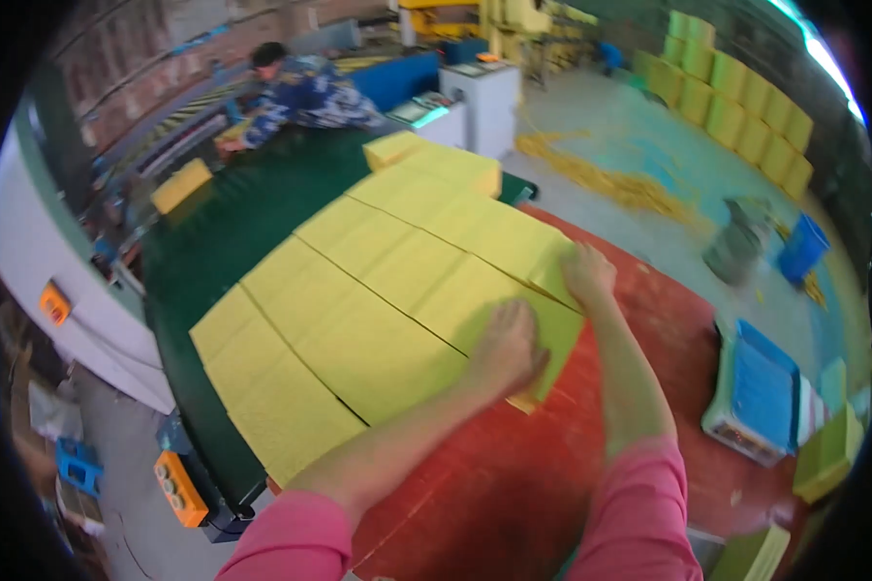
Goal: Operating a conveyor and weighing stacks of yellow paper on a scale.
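Observation:
A wide sheet of yellow foam blocks, cut into several rows and strips, lies across a dark green conveyor belt and onto a red table. My left hand lies palm down on the near right foam block, fingers curled over its edge. My right hand rests flat on the right edge of the neighbouring block. Both forearms wear pink sleeves.
A person in a blue patterned top bends over the far end of the belt beside a loose yellow block. Yellow-green foam stacks line the far right wall. A blue crate and blue-topped bin stand right of the table.

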### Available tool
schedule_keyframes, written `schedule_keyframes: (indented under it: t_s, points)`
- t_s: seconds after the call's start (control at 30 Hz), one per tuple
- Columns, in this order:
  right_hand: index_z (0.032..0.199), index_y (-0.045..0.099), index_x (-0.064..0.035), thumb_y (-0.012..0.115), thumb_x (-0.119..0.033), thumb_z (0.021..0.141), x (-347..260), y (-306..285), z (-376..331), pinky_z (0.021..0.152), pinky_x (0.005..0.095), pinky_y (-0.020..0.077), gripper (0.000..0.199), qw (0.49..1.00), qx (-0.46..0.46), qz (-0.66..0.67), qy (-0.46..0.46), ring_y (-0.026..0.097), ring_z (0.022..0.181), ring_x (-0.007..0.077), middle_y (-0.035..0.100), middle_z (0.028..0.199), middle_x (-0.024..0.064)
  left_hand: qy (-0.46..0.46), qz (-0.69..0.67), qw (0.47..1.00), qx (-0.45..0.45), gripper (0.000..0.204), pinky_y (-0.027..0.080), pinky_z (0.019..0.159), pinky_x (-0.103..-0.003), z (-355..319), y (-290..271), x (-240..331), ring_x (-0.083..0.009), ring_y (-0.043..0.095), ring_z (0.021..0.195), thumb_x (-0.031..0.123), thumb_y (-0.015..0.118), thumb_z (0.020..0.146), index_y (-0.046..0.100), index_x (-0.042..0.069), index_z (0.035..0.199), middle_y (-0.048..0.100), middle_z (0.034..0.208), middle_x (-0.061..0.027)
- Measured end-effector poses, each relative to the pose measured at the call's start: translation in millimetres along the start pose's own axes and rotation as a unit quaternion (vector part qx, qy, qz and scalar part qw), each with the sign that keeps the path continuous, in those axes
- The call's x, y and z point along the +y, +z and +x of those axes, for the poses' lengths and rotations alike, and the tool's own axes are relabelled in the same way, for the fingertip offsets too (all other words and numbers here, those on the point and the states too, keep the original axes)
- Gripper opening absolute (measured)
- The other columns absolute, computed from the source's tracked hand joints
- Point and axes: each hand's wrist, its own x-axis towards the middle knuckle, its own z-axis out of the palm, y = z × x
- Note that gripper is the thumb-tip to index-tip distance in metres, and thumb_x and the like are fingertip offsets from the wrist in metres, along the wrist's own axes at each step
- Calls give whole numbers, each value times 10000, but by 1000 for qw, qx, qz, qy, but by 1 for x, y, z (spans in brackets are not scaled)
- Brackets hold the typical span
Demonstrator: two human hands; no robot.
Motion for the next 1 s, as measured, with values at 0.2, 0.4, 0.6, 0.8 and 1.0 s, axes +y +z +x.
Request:
schedule_keyframes:
  t_s: [0.2,0.4,0.6,0.8,1.0]
  points:
    - [1219,588,-80,456,-428,945,-2,-6,-37,988,492,444,462,997,63,-12,31,564,1209,281,606,1275,112,30,0,999,39,708,264,1165,-474,-28,4,15,-408,365,1374,377,598,894,417,-136,1346,421,1428,-296]
    - [1276,555,-111,477,-405,953,-8,-45,-130,991,493,449,444,998,-21,12,57,512,1260,308,553,1352,110,43,-19,995,83,746,292,1143,-482,-113,3,56,-420,405,1332,408,643,835,467,-137,1313,449,1390,-304]
    - [1370,473,-108,494,-398,957,-68,-48,-246,1022,543,390,506,998,-18,6,62,402,1354,304,462,1445,95,38,-34,998,43,738,274,1152,-503,-246,-47,64,-423,371,1356,415,597,889,436,-148,1339,401,1421,-318]
    - [1374,474,-84,522,-377,956,-125,-67,-356,1034,526,380,514,998,10,3,66,403,1356,305,460,1447,111,60,-32,998,18,729,276,1151,-508,-355,-91,70,-437,358,1356,412,585,900,435,-155,1333,403,1412,-320]
    - [1376,470,-60,563,-331,938,-133,-88,-415,1041,511,382,524,995,66,7,79,415,1348,320,475,1432,130,96,-34,995,12,740,283,1145,-513,-393,-101,73,-433,358,1358,415,596,890,435,-155,1333,409,1409,-316]
